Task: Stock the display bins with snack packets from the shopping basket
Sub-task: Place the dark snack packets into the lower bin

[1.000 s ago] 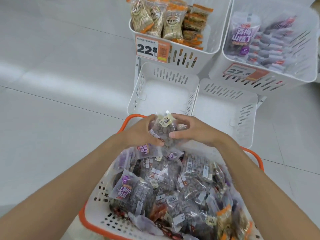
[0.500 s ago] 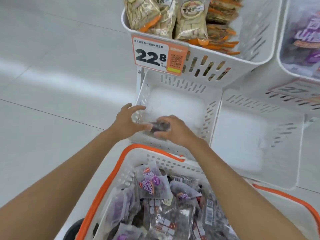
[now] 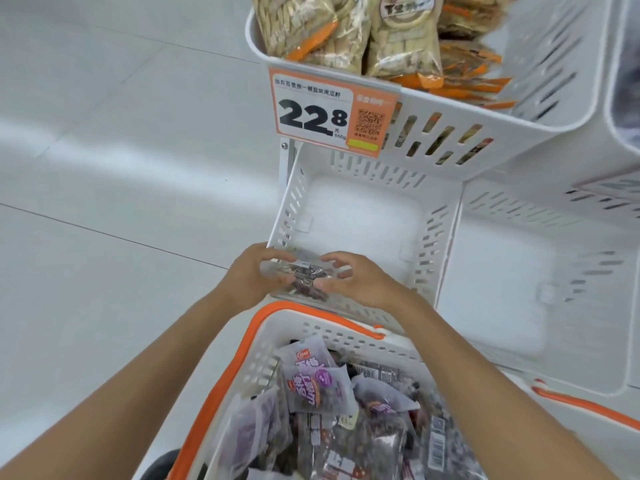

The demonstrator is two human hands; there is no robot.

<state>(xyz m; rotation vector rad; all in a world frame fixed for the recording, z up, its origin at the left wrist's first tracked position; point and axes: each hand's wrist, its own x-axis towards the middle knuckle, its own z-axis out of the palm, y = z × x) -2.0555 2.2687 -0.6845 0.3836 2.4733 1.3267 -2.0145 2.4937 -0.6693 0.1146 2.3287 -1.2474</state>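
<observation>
Holding one clear snack packet (image 3: pixel 304 276) between them, both hands sit at the near left corner of the lower left display bin (image 3: pixel 290 202), a white slotted bin whose bottom shows bare white. The left hand (image 3: pixel 252 280) grips the packet's left end, its fingers (image 3: pixel 277 254) curled over the far edge. The right hand (image 3: pixel 362 284) pinches the right end, its fingers (image 3: pixel 334 261) bent over the top. The packet lies roughly flat, with dark pieces showing through its film, level with the bin's near rim. Whether it touches the bin, I cannot tell.

Just nearer the person stands the shopping basket (image 3: pixel 329 336), white with an orange rim, its far edge close under both wrists. It is heaped with purple-and-clear packets (image 3: pixel 318 386), some label up, others showing barcodes.

Just beside the lower left bin, on its right, is a second lower bin (image 3: pixel 519 289), likewise white and slotted. Above and behind them, an upper bin (image 3: pixel 526 133) holds tan packets with orange trim (image 3: pixel 346 32), upright along its front edge and stacked flat toward its right side. A price tag (image 3: pixel 311 116) reading 22.8 hangs at that bin's front left corner. At the right edge of the view another upper bin (image 3: pixel 620 98) is cut off. Everything stands over a pale tiled floor (image 3: pixel 104 150).
</observation>
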